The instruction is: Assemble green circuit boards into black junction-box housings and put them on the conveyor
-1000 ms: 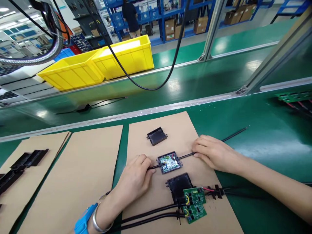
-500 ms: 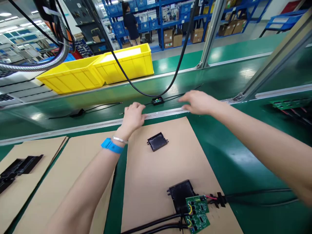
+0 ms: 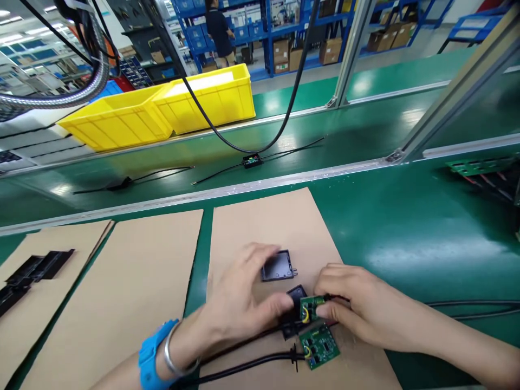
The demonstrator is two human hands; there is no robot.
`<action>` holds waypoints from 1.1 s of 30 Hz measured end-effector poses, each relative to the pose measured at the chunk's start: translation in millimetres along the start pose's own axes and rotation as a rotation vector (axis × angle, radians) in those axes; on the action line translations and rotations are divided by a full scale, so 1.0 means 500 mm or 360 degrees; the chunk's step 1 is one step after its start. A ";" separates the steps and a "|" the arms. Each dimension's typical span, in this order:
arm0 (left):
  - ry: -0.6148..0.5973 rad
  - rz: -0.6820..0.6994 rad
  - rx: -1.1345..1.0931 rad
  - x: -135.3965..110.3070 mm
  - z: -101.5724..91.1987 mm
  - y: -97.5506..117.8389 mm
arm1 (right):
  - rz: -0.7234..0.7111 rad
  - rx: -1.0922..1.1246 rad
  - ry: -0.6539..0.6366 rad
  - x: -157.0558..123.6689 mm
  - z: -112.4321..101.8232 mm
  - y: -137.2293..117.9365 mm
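Hands, two, bare.
Left hand (image 3: 239,295): fingers and thumb spread, grasp not closed; fingertips at the far left edge of an open black shell (image 3: 278,266), contact cannot be told. Blue wristband (image 3: 152,355) and metal bangle (image 3: 169,352) at its wrist.
Right hand (image 3: 351,303): thumb and fingers pinching the upper circuit board (image 3: 311,307) at its right end, by the leads.

Circuit boards, green, two: the upper one in the right hand, in front of a black housing (image 3: 298,294); the lower circuit board (image 3: 320,346) just nearer, with a black cable (image 3: 252,362) running from it to the near left.

Cardboard sheet (image 3: 244,222): beneath the shell and housing, on the green table (image 3: 398,227). Middle cardboard sheet (image 3: 142,281): to its left. Left cardboard sheet (image 3: 52,303): bearing black shells (image 3: 52,264).

Far strip of table: cabled module (image 3: 252,161), its leads reaching left and right; black cabled piece (image 3: 119,184) to its left. Beyond: yellow bins (image 3: 215,105), two, side by side.
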State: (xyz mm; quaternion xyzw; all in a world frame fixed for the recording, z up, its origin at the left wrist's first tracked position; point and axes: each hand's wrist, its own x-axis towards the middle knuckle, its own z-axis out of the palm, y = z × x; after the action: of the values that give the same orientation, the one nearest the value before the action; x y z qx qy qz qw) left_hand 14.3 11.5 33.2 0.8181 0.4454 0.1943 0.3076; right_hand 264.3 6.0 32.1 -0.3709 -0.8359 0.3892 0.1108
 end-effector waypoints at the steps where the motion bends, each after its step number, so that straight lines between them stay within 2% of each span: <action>1: -0.0061 -0.0048 -0.0116 -0.009 0.005 0.023 | 0.0005 0.0049 0.0057 0.003 -0.005 -0.001; 4: -0.0141 -0.0188 -0.0129 -0.023 0.019 0.068 | 0.0055 0.0178 0.0141 0.012 -0.016 -0.003; 8: -0.0032 -0.0400 0.0070 -0.016 0.026 0.077 | 0.0117 0.0152 0.0305 0.024 -0.004 -0.007; 11: 0.0018 -0.0526 0.0095 -0.008 0.026 0.071 | 0.0022 -0.0422 0.0503 0.040 0.036 -0.030; 13: 0.0041 -0.0549 0.0080 -0.004 0.026 0.067 | -0.0070 -0.0943 0.0519 0.054 0.064 -0.051; 14: 0.0047 -0.0560 0.0059 -0.003 0.025 0.066 | -0.0106 -0.1134 0.0489 0.061 0.073 -0.061; 16: 0.0050 -0.0595 0.0016 -0.002 0.020 0.060 | -0.0172 -0.1295 0.0399 0.075 0.077 -0.071; 20: 0.0027 -0.0582 -0.0024 -0.005 0.007 0.037 | -0.0320 -0.1180 0.0218 0.102 0.034 -0.054; 24: 0.0034 -0.0407 0.0132 -0.009 0.000 0.000 | -0.0282 -0.1105 0.0009 0.131 -0.007 -0.023; 29: -0.0082 -0.0282 0.0207 -0.008 0.010 -0.048 | -0.0211 -0.1127 -0.0117 0.148 -0.007 -0.001; 33: -0.0102 -0.0257 0.0206 -0.007 0.015 -0.069 | -0.0209 -0.1130 -0.0147 0.155 -0.014 0.007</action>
State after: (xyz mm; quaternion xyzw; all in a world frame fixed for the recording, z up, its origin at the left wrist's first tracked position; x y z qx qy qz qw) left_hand -3.8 20.3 4.3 0.8035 0.5115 0.1134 0.2828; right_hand 215.1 66.3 26.5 -0.3139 -0.9451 0.0830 -0.0379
